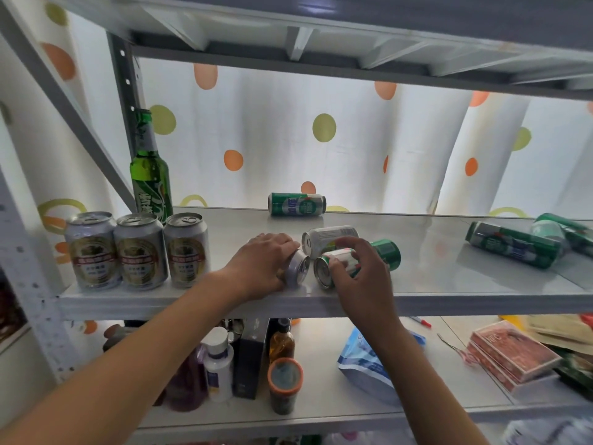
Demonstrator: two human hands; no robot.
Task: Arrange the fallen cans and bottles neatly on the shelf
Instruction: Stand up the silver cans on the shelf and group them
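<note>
Silver and green cans lying scattered across the white metal shelf (417, 252). Left hand (263, 261) curled over a fallen silver can (298, 268) near the front edge, fingers wrapped round its body; right hand (359, 271) closed on a green-and-white can (333, 266) just beside it, thumb and fingertips pinching its side. Behind those two, touching or nearly so, another silver can (330, 239) and a green can (386, 253), both on their sides. Farther back, alone, a green can (296, 204) lying crosswise; far right, a heap of green bottles or cans (519, 244), too blurred to count. Already upright at left: three silver beer cans (141, 250) in a row, a green beer bottle (150, 175) behind them. Likely trouble: both gripped cans close to the shelf lip, round, free to roll off onto the clutter below if released tilted; lifting either could nudge the neighbours behind. No containers holding anything here beyond the shelf itself; whether the cans are full, impossible to tell.
</note>
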